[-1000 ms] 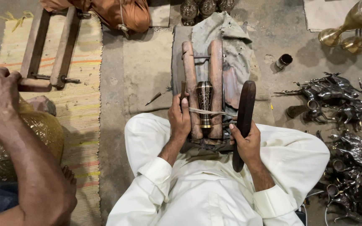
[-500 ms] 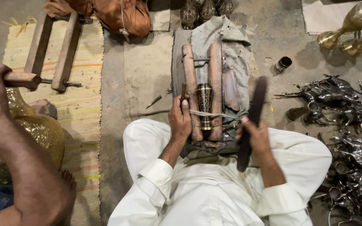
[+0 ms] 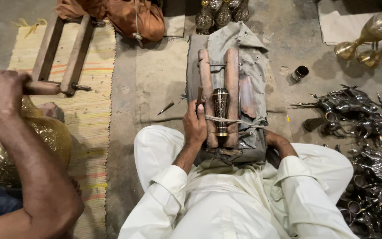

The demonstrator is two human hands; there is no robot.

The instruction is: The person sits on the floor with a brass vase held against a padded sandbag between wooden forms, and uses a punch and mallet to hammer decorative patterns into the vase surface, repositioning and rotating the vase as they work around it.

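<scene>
The right hand [image 3: 271, 140] is tucked behind the grey cloth [image 3: 253, 48], grip unseen; dark metal figures [image 3: 376, 177] run off the right edge

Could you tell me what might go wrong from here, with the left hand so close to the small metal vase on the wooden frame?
The left hand holds a thin tool right beside the small metal vase; a slip could nick the fingers or mar the pattern. The vase seems held between the wooden bars only by a cord, so it might shift. The right hand is hidden behind the frame, so its grip cannot be judged.
</scene>
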